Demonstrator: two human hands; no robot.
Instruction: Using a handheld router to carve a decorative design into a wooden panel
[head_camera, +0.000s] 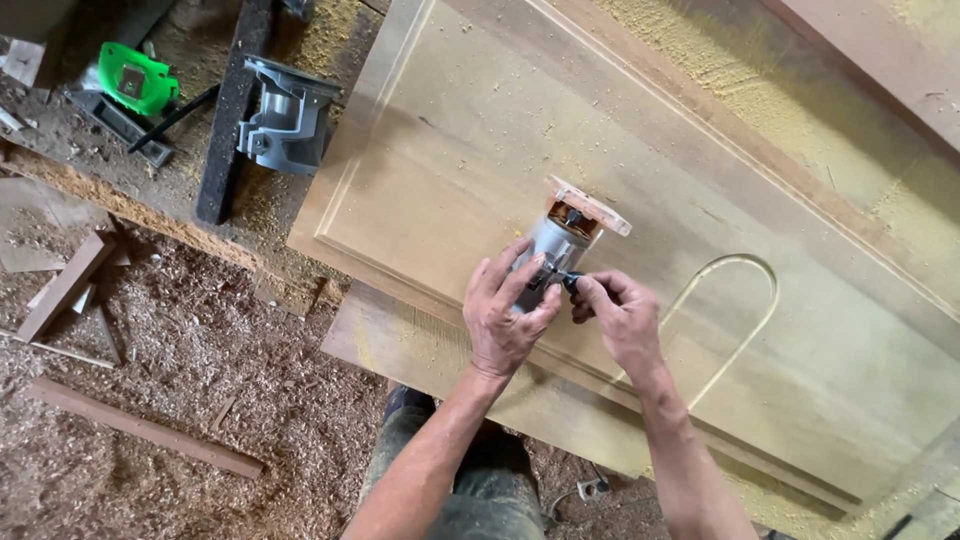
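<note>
1. The trim router lies tipped on its side on the wooden panel, its square wooden base plate pointing away from me. Lying this way, the grey body faces up toward me, so I can get at the small black knob on its side.

2. My left hand wraps the near end of the router body, fingers curled about halfway round it and thumb laid along the side. I judge this grip is there to keep the tool from rolling on the flat board.

3. My right hand is nearly closed, thumb and forefinger pinched on the black knob, the other fingers folded in behind. I cannot tell whether there is a small tool between the fingertips or only the knob itself.

4. The panel under the tool carries a routed border groove and an arch-shaped groove just to the right of my right hand. Sawdust lies thick along the far edge.

5. Well off to the left, on the bench, a second grey router base stands on its own, and past it a green power tool.

6. Below the bench, the floor is deep in shavings with loose timber offcuts scattered through them.
</note>
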